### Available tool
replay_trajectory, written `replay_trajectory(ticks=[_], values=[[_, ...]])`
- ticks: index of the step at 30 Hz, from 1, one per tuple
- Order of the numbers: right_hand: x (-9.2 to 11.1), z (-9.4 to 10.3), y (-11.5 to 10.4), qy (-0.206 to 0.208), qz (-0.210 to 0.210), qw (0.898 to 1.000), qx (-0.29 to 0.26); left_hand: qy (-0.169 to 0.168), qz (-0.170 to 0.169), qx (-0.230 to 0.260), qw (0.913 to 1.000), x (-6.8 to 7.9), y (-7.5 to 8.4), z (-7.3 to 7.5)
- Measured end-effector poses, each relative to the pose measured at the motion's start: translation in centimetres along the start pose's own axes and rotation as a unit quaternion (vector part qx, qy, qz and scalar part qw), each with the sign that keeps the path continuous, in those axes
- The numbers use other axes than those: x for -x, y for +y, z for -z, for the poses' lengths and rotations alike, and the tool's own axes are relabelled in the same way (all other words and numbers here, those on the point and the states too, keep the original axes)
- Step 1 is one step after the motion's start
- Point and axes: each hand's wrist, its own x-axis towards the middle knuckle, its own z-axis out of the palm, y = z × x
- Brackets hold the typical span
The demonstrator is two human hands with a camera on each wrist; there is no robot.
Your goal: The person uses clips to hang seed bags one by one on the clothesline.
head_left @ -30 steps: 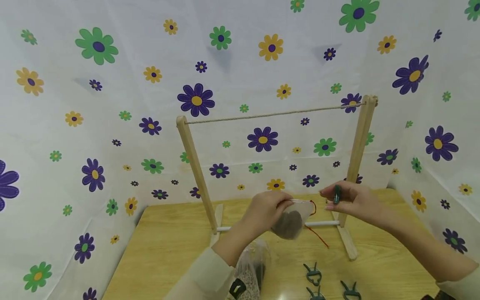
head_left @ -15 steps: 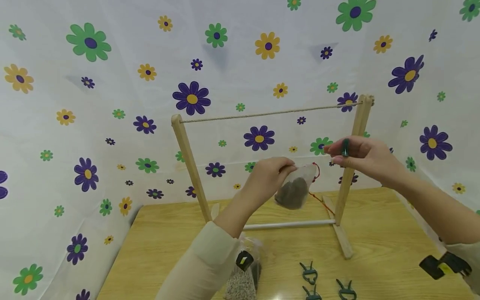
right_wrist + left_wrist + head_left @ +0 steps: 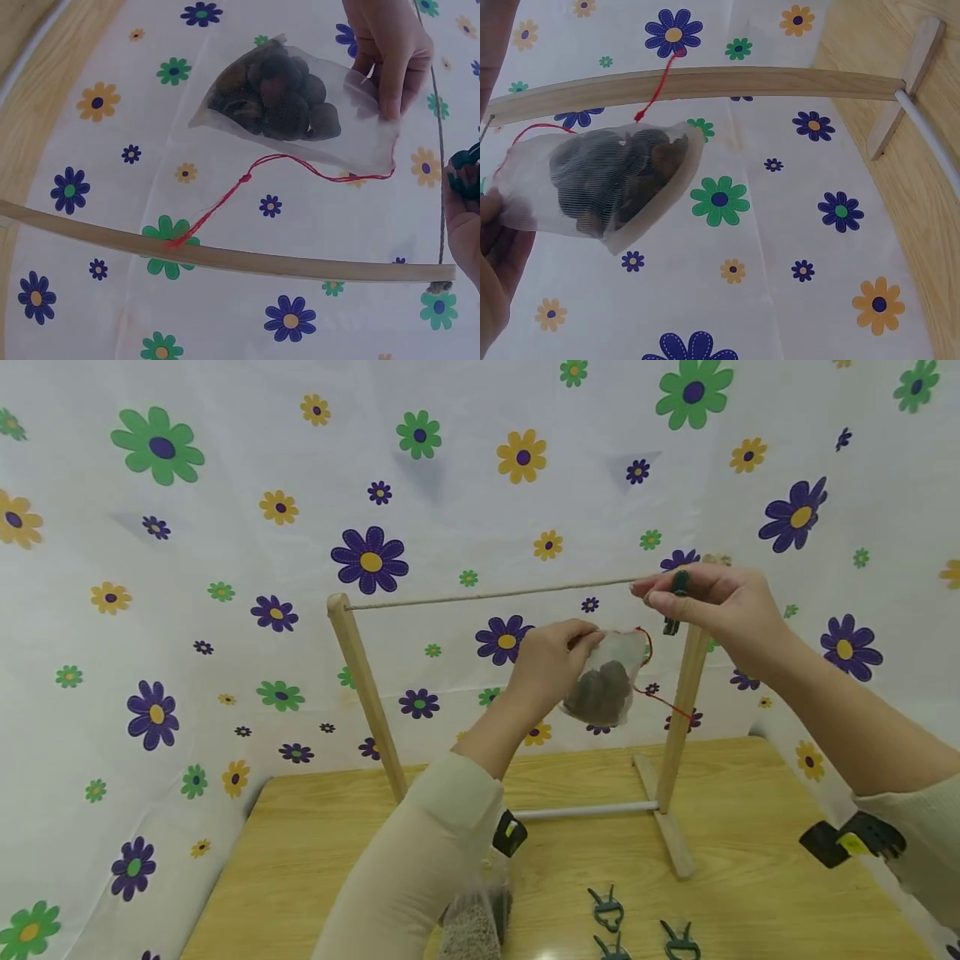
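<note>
A white mesh drawstring bag with dark round stones in it hangs from my left hand, which pinches its top edge between thumb and fingers. Its red drawstring trails to the right in the head view. Beside it, my right hand holds a dark green plant clip between thumb and fingers. Those fingertips overlap the right part of the taut rope. In the right wrist view the bag stays below the rope, and the clip is close beside that rope, partly cut off.
A wooden stand holds the rope between its left post and right post, with a white bar low down. Several green clips lie on the wooden table. A clear bag of grainy material stands behind my left sleeve.
Both hands have risen from low over the table to near rope height, with the mesh bag and green clip still held. The head view has shifted slightly.
</note>
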Motion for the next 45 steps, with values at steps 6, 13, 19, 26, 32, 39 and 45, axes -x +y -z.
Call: replay_trajectory(ticks=[6, 13, 19, 26, 32, 39, 45], values=[[-2.1, 0.5, -0.7, 0.021, 0.024, 0.995, -0.099, 0.034, 0.084, 0.103, 0.9906, -1.4, 0.7, -1.4], [-4.3, 0.8, -1.4, 0.020, -0.020, 0.998, -0.062, 0.057, 0.116, 0.128, 0.9833, -2.7, 1.6, -2.4], [-5.6, 0.6, -1.6, -0.017, -0.062, 0.995, 0.082, 0.089, 0.168, 0.180, 0.9651, -3.7, 1.7, -2.0], [-5.7, 0.8, -1.2, -0.043, -0.100, 0.989, 0.101, 0.070, 0.169, 0.227, 0.9566, -3.9, 1.9, -2.5], [-5.6, 0.8, -0.8, -0.051, -0.123, 0.981, 0.144, 0.097, 0.108, 0.216, 0.9656, -3.8, 2.1, -2.8], [-5.3, 0.6, -1.1, -0.072, -0.125, 0.965, 0.219, 0.118, 0.085, 0.227, 0.9629, -3.3, 2.0, -3.2], [-4.9, 0.8, -1.9, -0.108, -0.112, 0.943, 0.295, 0.118, 0.092, 0.188, 0.9707, -3.1, 2.1, -3.2]])
